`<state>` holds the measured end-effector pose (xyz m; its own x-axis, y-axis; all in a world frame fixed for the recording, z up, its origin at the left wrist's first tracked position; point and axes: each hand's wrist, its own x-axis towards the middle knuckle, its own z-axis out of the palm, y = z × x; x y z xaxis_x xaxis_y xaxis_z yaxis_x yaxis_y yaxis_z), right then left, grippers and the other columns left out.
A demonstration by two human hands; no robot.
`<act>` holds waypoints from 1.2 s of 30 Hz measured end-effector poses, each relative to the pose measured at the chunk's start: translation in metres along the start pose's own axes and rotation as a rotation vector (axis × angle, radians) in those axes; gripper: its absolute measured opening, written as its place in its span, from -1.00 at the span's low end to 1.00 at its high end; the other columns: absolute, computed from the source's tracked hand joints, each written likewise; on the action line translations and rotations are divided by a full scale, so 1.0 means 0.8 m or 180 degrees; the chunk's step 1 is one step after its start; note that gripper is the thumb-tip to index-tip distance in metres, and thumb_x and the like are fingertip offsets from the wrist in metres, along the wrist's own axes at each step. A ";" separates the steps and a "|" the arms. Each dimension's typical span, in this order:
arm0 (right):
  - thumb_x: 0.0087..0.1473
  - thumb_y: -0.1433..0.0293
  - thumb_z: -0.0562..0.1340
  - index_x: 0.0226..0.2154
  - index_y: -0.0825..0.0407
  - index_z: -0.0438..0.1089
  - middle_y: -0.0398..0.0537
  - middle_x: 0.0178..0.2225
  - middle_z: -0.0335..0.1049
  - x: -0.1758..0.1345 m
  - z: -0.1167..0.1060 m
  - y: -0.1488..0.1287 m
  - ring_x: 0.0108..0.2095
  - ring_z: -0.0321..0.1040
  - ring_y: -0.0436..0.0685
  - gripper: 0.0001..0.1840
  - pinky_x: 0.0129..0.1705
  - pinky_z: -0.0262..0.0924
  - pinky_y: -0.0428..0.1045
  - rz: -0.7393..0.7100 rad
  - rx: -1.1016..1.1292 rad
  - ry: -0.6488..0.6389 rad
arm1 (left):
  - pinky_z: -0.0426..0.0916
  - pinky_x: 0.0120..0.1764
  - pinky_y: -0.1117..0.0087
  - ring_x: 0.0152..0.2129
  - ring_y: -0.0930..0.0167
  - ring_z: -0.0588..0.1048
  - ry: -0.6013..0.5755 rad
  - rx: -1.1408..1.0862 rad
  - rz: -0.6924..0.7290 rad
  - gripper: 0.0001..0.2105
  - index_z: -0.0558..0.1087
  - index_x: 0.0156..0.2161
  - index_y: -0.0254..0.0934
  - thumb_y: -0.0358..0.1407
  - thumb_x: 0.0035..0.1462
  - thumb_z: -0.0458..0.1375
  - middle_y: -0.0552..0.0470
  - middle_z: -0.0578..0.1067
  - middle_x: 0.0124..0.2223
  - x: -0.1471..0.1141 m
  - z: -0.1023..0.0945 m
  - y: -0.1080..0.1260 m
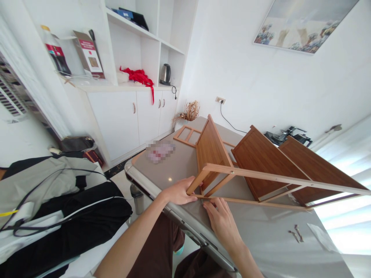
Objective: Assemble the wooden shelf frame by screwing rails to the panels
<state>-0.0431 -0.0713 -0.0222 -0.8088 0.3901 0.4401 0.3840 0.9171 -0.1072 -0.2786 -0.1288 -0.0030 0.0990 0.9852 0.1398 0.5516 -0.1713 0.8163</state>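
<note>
A wooden shelf rack with several brown panels lies on its side on the table. My left hand is wrapped around the near left corner of its frame, thumb by the lower rail. Just right of that corner, my right hand has its fingertips pressed together by the lower rail. Something thin and small seems to be at those fingertips, too small to name. Two small metal pieces lie on the table to the right, beside a clear plastic bag.
A flat wooden frame piece lies behind the rack, with a blurred-out patch at left. A black appliance stands behind the panels. Clothes and cables are heaped at left. A white cabinet stands beyond.
</note>
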 end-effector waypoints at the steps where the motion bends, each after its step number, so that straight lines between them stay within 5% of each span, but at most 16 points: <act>1: 0.30 0.49 0.07 -0.21 0.00 0.42 -0.02 -0.27 0.29 0.000 0.000 -0.001 -0.24 0.25 0.14 -0.79 -0.18 0.24 0.07 -0.0001 0.0005 0.0003 | 0.37 -0.03 0.35 -0.10 0.31 0.52 -0.0005 -0.0005 0.0009 -0.49 0.32 0.13 -0.14 -0.29 0.05 0.26 0.01 0.51 0.02 0.000 0.000 0.000; 23: 0.29 0.49 0.08 -0.23 -0.01 0.42 -0.01 -0.29 0.33 0.012 -0.008 -0.007 -0.29 0.23 0.15 -0.79 -0.22 0.17 0.09 -0.0118 -0.0276 0.0006 | 0.37 -0.04 0.35 -0.09 0.30 0.52 -0.0031 0.0089 -0.0107 -0.48 0.30 0.13 -0.13 -0.28 0.04 0.27 0.03 0.52 -0.03 0.002 0.000 -0.001; 31: 0.29 0.37 0.15 -0.22 -0.07 0.49 -0.02 -0.23 0.37 0.006 -0.005 0.005 -0.22 0.33 0.15 -0.81 -0.18 0.30 0.05 0.0520 0.0673 0.0067 | 0.34 -0.03 0.35 -0.12 0.31 0.52 -0.0066 0.0086 -0.0115 -0.47 0.29 0.15 -0.15 -0.28 0.05 0.26 0.04 0.54 -0.08 0.001 -0.002 0.002; 36: 0.29 0.37 0.15 -0.16 -0.09 0.51 -0.02 -0.24 0.38 0.002 0.000 0.012 -0.21 0.35 0.15 -0.79 -0.16 0.31 0.06 0.0500 0.0829 0.0067 | 0.31 0.01 0.33 -0.15 0.32 0.53 -0.0053 0.0068 -0.0051 -0.50 0.31 0.14 -0.15 -0.31 0.07 0.24 0.08 0.55 -0.20 0.001 -0.002 0.003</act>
<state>-0.0405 -0.0616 -0.0228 -0.7381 0.5295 0.4181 0.3743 0.8370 -0.3992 -0.2782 -0.1282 0.0001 0.1037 0.9877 0.1171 0.5709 -0.1555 0.8062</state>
